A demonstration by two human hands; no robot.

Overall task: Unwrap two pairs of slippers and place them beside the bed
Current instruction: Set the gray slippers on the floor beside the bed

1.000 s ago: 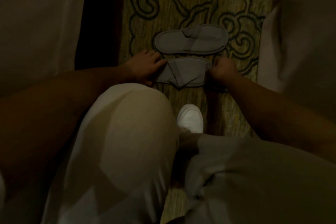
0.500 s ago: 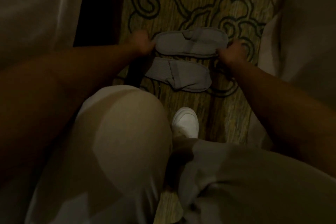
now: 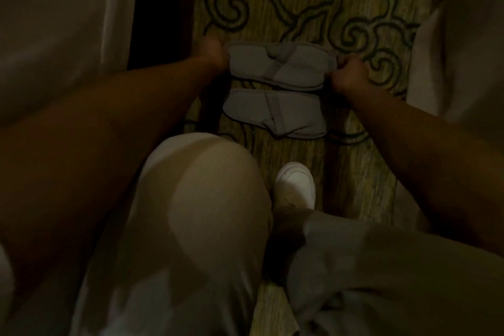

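Note:
Two grey slippers lie side by side on the patterned carpet (image 3: 305,3) in a dim room. The far slipper (image 3: 281,65) is gripped at both ends: my left hand (image 3: 214,53) pinches its left end and my right hand (image 3: 347,76) pinches its right end. The near slipper (image 3: 275,112) lies flat just below it, untouched, with its strap crumpled toward the middle. No wrapper is visible.
White bedding hangs at the left (image 3: 62,22) and at the right (image 3: 458,35), leaving a narrow strip of carpet between. A dark gap (image 3: 163,8) runs beside the left bedding. My knees in pale trousers and a white shoe (image 3: 296,185) fill the foreground.
Both hands left the near slipper and moved up to the far one, now gripping its two ends. The near slipper stays on the carpet.

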